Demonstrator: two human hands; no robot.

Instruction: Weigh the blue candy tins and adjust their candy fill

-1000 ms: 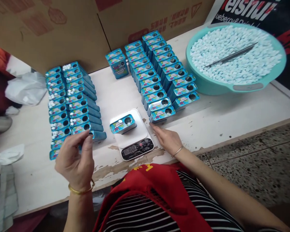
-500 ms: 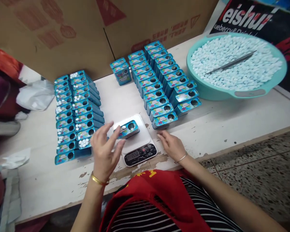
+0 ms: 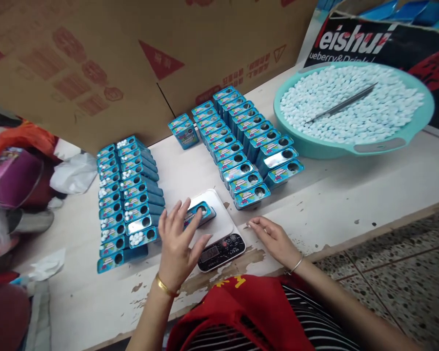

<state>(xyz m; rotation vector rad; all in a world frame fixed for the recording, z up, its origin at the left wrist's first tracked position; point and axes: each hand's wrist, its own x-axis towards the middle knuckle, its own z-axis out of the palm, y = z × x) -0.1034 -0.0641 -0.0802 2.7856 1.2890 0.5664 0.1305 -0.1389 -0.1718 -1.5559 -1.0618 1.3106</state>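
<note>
A white kitchen scale point(image 3: 223, 225) stands near the table's front edge, its dark display too blurred to read. On its plate rests a blue candy tin point(image 3: 208, 212) with a round hole in the top. My left hand point(image 3: 179, 243) is over this tin, fingers spread, the index fingertip at the hole; part of the lid is hidden behind it. To the right of the scale, my right hand point(image 3: 274, 240) rests by the table with thumb and fingertips pinched together. Whatever small thing may be between them is not clear.
Rows of blue tins with white candies on top point(image 3: 138, 237) stand at left. More rows of tins point(image 3: 252, 196) stand beyond the scale. A turquoise basin point(image 3: 380, 146) of pale candies, a dark flat tool point(image 3: 344, 102) across them, sits at right. A cardboard box point(image 3: 113, 58) borders the back.
My left hand's index finger has moved onto the tin's hole, and the white candy seen on its lid no longer shows. My right hand stays pinched beside the scale. The camera view has shifted.
</note>
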